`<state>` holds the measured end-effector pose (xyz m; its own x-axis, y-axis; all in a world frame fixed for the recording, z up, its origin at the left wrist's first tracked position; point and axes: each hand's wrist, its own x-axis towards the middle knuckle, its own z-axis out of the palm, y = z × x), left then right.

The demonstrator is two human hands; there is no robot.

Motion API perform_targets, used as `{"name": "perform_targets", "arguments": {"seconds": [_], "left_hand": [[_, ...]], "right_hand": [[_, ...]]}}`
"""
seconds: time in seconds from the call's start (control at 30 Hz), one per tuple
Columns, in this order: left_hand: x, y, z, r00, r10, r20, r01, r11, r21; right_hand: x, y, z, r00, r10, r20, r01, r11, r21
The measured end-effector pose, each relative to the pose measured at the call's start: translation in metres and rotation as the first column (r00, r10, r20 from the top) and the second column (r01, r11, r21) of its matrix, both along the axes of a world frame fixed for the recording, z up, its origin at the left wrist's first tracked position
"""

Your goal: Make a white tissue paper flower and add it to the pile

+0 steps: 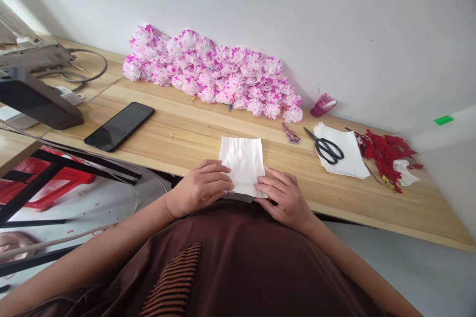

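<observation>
A white sheet or thin stack of tissue paper (242,161) lies at the table's front edge, with lengthwise creases in its upper part. My left hand (206,182) grips its lower left side, fingers bent over the top. At the lower right side my right hand (284,192) has its fingers on the paper and its thumb at the near edge. Whether the paper is one layer or several, I cannot tell. To the right, black-handled scissors (329,151) rest on a stack of white paper (347,163).
Many white and pink paper flowers (211,72) line the wall. A phone (119,126) lies at left, near a black device (37,101) and cables. A purple cup (323,105), a small purple sprig (291,132) and red flower pieces (386,151) are at right.
</observation>
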<state>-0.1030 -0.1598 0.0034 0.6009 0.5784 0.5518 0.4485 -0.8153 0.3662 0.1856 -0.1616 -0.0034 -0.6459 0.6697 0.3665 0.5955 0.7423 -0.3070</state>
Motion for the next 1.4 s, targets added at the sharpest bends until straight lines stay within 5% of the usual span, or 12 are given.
{"name": "perform_targets", "arguments": {"seconds": [0.13,0.3,0.37,0.47,0.57,0.67,0.8,0.9,1.03,1.2,1.4], "left_hand": [[0.008,-0.008,0.036,0.970,0.131,0.205,-0.105,0.986,-0.132],[0.023,0.012,0.075,0.856,0.391,0.339,-0.272,0.898,-0.347],[0.028,0.033,0.071,0.840,0.431,0.330,-0.275,0.862,-0.425],[0.034,0.069,0.045,0.881,0.438,0.179,-0.302,0.811,-0.502],[0.040,0.096,0.017,0.880,0.475,0.006,-0.410,0.766,-0.495],[0.047,0.108,0.006,0.844,0.524,-0.117,-0.527,0.766,-0.368],[0.058,0.102,0.009,0.827,0.549,-0.123,-0.561,0.819,-0.121],[0.069,0.087,0.007,0.884,0.411,-0.220,-0.437,0.895,-0.083],[0.077,0.073,-0.003,0.857,0.269,-0.439,-0.350,0.930,-0.112],[0.062,0.070,-0.005,0.762,0.338,-0.552,-0.482,0.865,-0.136],[0.049,0.066,0.001,0.700,0.447,-0.557,-0.595,0.797,-0.108]], "right_hand": [[-0.006,-0.008,0.034,0.943,-0.104,-0.317,0.027,0.971,-0.239],[-0.010,0.008,0.082,0.762,-0.412,-0.500,0.058,0.813,-0.580],[-0.009,0.026,0.081,0.736,-0.481,-0.475,0.101,0.773,-0.626],[-0.008,0.055,0.058,0.768,-0.527,-0.364,0.203,0.739,-0.642],[-0.009,0.078,0.029,0.783,-0.591,-0.192,0.427,0.736,-0.526],[-0.011,0.090,0.013,0.764,-0.641,-0.077,0.580,0.734,-0.354],[-0.014,0.091,0.013,0.783,-0.619,-0.068,0.614,0.785,-0.078],[-0.024,0.080,0.015,0.865,-0.494,-0.085,0.500,0.861,0.091],[-0.043,0.061,0.005,0.951,-0.285,0.118,0.294,0.953,-0.067],[-0.031,0.056,-0.004,0.876,-0.323,0.357,0.386,0.915,-0.120],[-0.018,0.056,0.011,0.768,-0.496,0.404,0.572,0.816,-0.086]]}}
